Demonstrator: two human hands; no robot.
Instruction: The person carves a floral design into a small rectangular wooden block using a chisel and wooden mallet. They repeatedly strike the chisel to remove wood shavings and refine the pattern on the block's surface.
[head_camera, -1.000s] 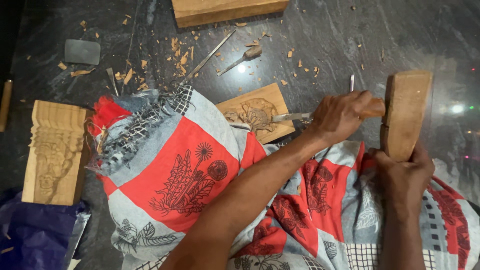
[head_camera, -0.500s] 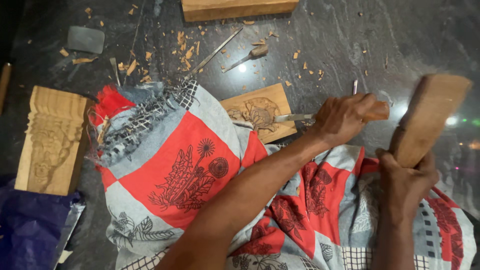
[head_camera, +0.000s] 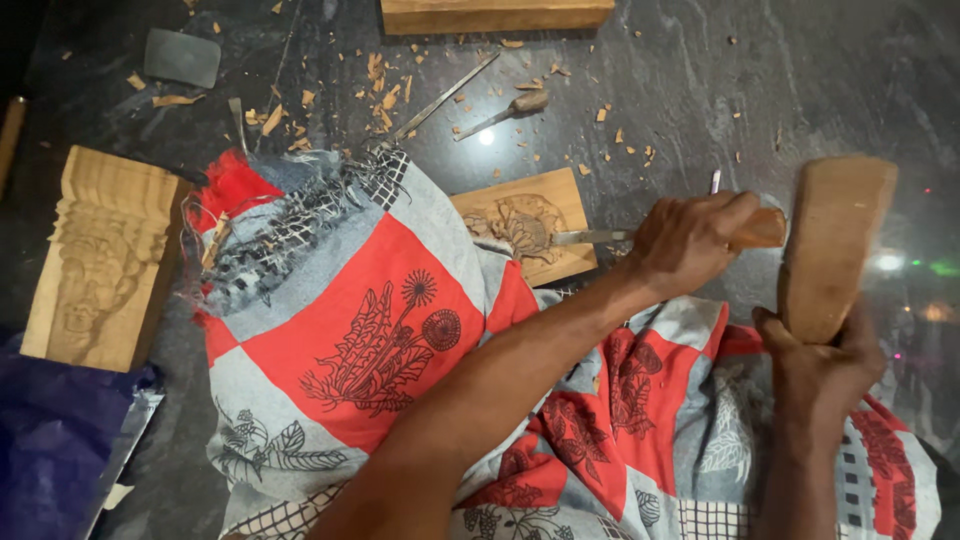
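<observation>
I keep my left hand (head_camera: 690, 240) clamped on the chisel (head_camera: 640, 236), edge on the panel (head_camera: 525, 225); right hand (head_camera: 815, 350) grips the mallet (head_camera: 835, 240), striking squarely.

Dim overall; overhead light, w/ small glare spots on glossy dark floor (head_camera: 700, 90) far centre & right. Right edge hazy, mallet (head_camera: 830, 245) slightly motion-blurred; centre sharp.

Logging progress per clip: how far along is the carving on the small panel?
Done: a relief motif already covers much of the small wooden panel. In hand: left hand sets the chisel on it; right hand holds the wooden mallet beside the handle. Left: the panel's plain border.
</observation>
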